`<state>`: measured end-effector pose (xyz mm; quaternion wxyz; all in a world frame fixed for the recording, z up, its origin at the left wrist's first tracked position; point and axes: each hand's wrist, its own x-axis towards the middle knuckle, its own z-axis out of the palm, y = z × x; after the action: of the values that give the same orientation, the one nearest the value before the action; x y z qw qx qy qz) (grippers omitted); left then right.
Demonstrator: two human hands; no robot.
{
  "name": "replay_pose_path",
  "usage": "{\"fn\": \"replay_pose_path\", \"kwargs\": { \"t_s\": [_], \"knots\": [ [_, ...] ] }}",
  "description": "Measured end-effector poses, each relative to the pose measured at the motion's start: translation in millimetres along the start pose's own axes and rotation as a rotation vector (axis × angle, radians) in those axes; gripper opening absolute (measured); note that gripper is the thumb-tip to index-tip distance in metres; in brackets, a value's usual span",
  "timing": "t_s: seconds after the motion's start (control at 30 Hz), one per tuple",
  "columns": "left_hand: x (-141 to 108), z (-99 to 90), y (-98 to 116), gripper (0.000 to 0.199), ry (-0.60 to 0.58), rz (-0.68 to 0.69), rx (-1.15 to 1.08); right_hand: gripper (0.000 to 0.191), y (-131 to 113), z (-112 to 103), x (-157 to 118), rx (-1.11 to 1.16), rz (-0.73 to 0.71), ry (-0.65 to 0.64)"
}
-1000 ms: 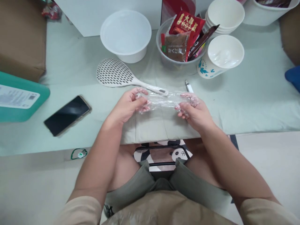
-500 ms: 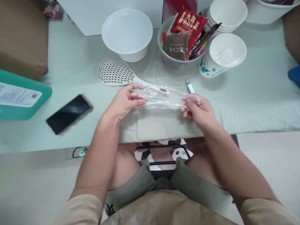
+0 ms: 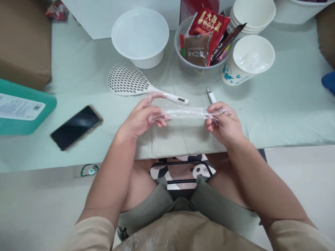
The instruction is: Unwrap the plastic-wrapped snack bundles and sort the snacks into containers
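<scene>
A clear, crinkled piece of thin plastic film is stretched between my two hands, above the table's front edge. My left hand grips its left end, with film drawn over some of the fingers. The other end is pinched between the thumb and fingers of my right hand. Just beyond the film lies a white slotted skimmer, its handle pointing right and ending near the film. A small nail clipper-like metal tool lies just past my right hand, partly covered by it.
Behind are a white bowl, a clear bowl of snack packets, a paper cup and stacked cups. A phone and a green container are at left. A panda-print bag sits between the legs.
The film has gone from spread wide to a narrower twisted band. My left hand's fingers have shifted, with the upper ones reaching further over the film; the skimmer's handle now shows uncovered.
</scene>
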<state>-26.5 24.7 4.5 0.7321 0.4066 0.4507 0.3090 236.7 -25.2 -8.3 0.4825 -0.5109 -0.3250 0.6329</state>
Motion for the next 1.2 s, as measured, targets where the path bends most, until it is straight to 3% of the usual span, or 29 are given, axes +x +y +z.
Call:
{"fn": "replay_pose_path", "kwargs": {
  "t_s": [0.07,0.17,0.3,0.4,0.5,0.57,0.67,0.8,1.0,1.07,1.2],
  "knots": [
    [0,0.7,-2,0.043,0.018,0.046,-0.021,0.040,-1,1,-1,-0.023,0.026,-0.021],
    [2,1.7,-4,0.020,0.097,0.169,-0.061,0.036,-2,1,-2,-0.038,0.028,-0.019],
    [5,0.9,-4,0.030,0.087,0.227,-0.100,0.034,-3,-1,0,-0.066,-0.006,-0.016],
    [8,-0.3,-5,0.048,0.062,0.204,-0.084,0.049,0,-4,0,-0.100,-0.087,-0.052],
    [11,-0.2,-10,0.031,0.174,0.272,0.055,0.061,7,-6,-1,-0.244,-0.188,-0.012],
    [13,0.9,-14,0.018,0.226,0.304,0.140,0.047,11,-5,-2,-0.374,-0.232,0.081],
    [15,2.1,-17,0.024,0.246,0.319,0.158,0.022,12,-3,-1,-0.428,-0.235,0.165],
    [15,-0.4,-16,0.030,0.309,0.349,0.180,0.038,10,-2,3,-0.334,-0.182,0.170],
    [13,-4.7,-17,0.008,0.333,0.443,0.372,0.016,11,-6,2,-0.289,-0.225,0.149],
    [12,-4.6,-17,0.011,0.327,0.438,0.405,0.007,12,-8,2,-0.329,-0.229,0.132],
    [12,-3.3,-16,0.023,0.287,0.394,0.456,0.030,15,-12,4,-0.629,-0.336,0.083]
  ]
}}
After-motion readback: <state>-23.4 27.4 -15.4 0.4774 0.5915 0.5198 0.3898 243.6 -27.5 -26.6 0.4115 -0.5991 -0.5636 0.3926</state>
